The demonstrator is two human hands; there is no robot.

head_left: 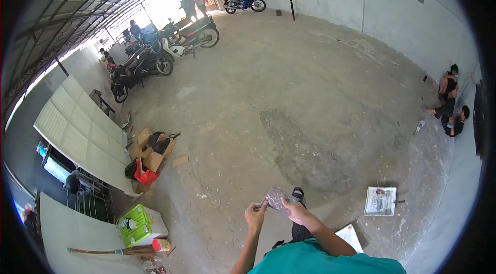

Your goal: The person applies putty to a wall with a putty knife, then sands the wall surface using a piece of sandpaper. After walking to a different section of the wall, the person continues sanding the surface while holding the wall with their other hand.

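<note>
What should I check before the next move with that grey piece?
1. The grey piece held up off the floor: ok.
2. Grip of the left hand on one edge: ok.
3. Grip of the right hand on the other edge: ok.
4. Surface state of the piece: cannot tell, too small.
5. Seated people by the wall, well apart from the hands: ok.

One head-worn fisheye view, high over a concrete floor (289, 119).
It faces forward and down; the hands (276, 209) sit near the lower edge, parked motorbikes (160, 54) far off.
</note>
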